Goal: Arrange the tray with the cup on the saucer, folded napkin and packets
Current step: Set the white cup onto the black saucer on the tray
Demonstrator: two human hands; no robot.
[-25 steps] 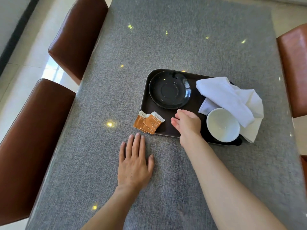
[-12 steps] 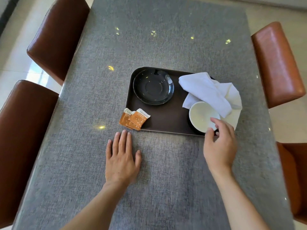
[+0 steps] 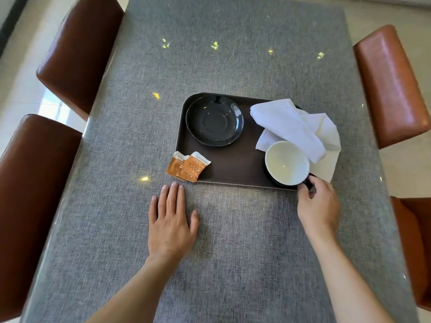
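Dark brown tray [image 3: 233, 169] on grey table [image 3: 233, 241]: arrangement barely begun.

Head view: cup [image 3: 287, 162] sits at the tray's near right corner, well apart from the empty saucer [image 3: 214, 120]; napkin [image 3: 296, 127] is loose, unfolded, draped over the tray's right edge; packets [image 3: 187, 167] straddle the near left rim. Right hand [image 3: 318, 203] pinches the cup handle, fingers curled. Left hand [image 3: 171, 226] lies flat on the table, holding nothing.

1. The left hand [image 3: 171, 227] lies flat, palm down, on the table [image 3: 233, 252], fingers straight and close together, thumb spread to the side, holding nothing.
2. The right hand [image 3: 318, 207] reaches forward, its grip pinched on the handle of the cup [image 3: 286, 163], forearm angled in from the lower right.
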